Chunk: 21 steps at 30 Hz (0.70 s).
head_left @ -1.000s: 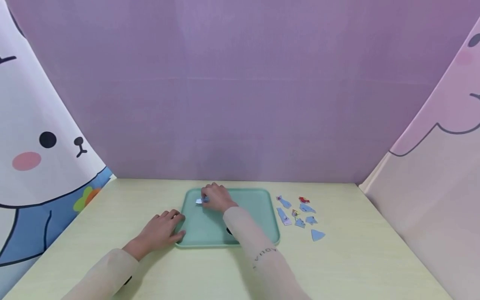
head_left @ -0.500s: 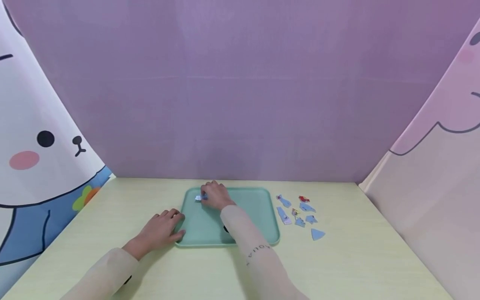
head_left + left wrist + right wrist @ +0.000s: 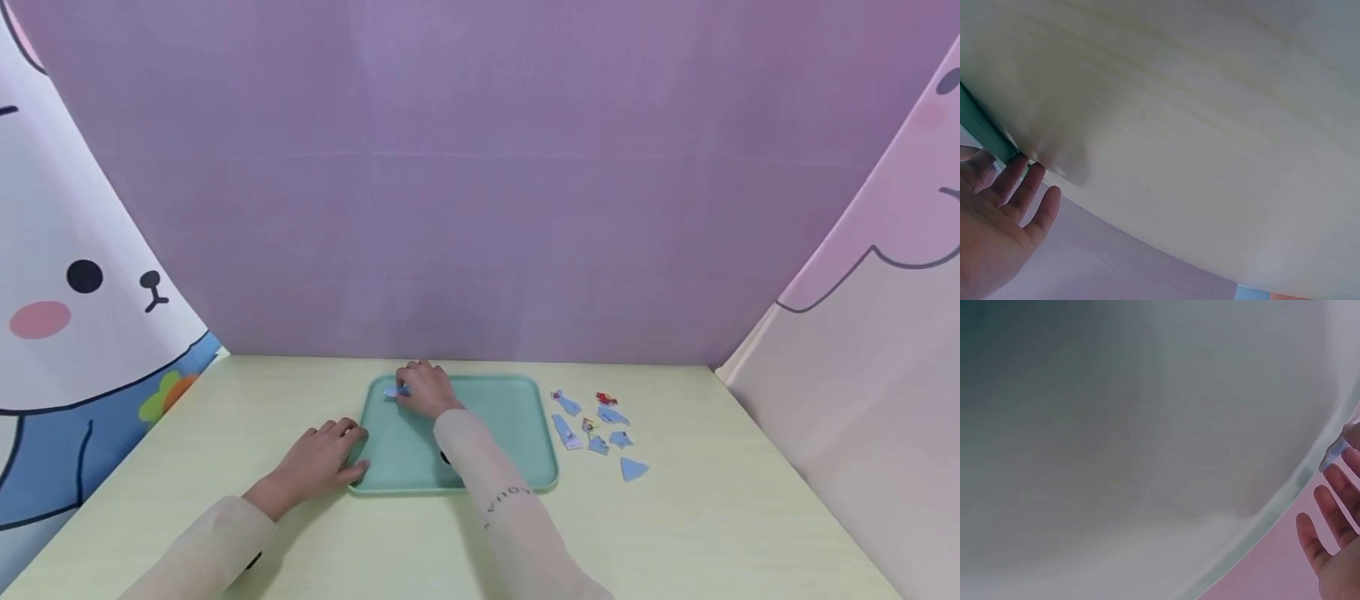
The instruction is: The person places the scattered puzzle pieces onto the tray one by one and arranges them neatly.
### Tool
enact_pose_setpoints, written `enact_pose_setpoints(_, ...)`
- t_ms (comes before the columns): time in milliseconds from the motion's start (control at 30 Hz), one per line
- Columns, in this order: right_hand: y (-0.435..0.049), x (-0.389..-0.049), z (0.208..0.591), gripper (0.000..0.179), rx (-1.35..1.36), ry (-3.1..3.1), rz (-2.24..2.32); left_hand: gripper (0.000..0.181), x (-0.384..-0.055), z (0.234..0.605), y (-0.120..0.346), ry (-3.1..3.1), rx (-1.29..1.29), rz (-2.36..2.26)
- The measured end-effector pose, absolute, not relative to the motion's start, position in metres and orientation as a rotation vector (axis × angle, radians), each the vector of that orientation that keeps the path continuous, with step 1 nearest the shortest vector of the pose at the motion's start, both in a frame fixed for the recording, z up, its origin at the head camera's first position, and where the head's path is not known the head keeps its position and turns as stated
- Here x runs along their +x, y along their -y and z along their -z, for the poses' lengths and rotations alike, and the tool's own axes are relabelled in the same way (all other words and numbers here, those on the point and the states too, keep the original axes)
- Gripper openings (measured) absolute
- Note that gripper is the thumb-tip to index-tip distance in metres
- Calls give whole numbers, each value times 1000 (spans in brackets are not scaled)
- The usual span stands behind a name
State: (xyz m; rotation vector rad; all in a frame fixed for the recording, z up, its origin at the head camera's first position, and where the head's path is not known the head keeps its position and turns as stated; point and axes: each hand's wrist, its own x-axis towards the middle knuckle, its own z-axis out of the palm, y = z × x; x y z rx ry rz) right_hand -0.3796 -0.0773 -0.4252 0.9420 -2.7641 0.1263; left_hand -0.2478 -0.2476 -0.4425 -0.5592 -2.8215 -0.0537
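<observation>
Nearest us, two pale sleeves reach in over a light wooden table, the one on the right arm printed with dark lettering. Ahead of them we see the left hand, its fingers relaxed and slightly spread, touching the left edge of a green tray. To the right of the tray, we find a blue triangular piece lying nearest, with a loose group of other cut pieces beyond it, mostly blue, and a small red piece at the back. Over the tray's far left corner, the right hand pinches a blue piece between thumb and finger, the other fingers extended; we cannot tell whether that piece touches the tray. Farthest off, a purple backdrop rises behind the table, between two cartoon-printed panels.
</observation>
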Motion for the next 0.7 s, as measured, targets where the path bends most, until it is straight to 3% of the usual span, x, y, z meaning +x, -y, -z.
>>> enact_pose_setpoints(700,64,-387,427,23,971,2783,-77,42,-249,439,247,2810,-567,54)
